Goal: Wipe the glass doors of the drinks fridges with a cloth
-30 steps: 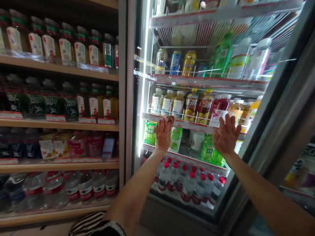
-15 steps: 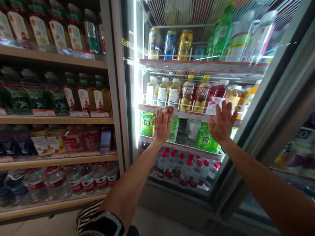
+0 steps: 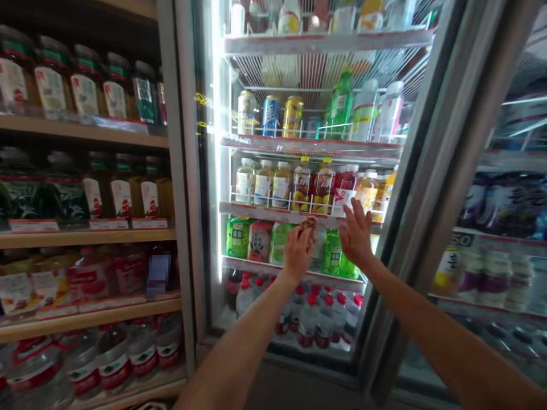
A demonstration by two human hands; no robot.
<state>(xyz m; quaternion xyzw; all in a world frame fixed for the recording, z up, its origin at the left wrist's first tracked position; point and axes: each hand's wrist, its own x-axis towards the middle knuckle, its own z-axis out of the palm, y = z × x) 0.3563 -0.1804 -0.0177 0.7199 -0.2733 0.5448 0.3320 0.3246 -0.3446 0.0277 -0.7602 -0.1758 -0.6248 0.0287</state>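
Note:
Both my arms reach out to the glass door (image 3: 205, 188) of a lit drinks fridge. My left hand (image 3: 300, 245) is against the glass in front of the green bottles (image 3: 333, 253), its fingers curled round a small brownish thing (image 3: 308, 223) that I cannot make out. My right hand (image 3: 355, 232) is just to the right of it, fingers spread and flat on the glass below the shelf of yellow and red juice bottles (image 3: 314, 185). The two hands are almost touching.
Cans (image 3: 270, 115) stand on the shelf above, red-capped water bottles (image 3: 316, 319) on the lowest. The door's metal frame (image 3: 431, 171) slants down the right side. Wooden shelves (image 3: 85, 236) of bottled drinks fill the left; another fridge (image 3: 499, 228) lies to the right.
My left hand has slid right until it is next to my right hand. The view has shifted, so the fridge and its frame now sit further left.

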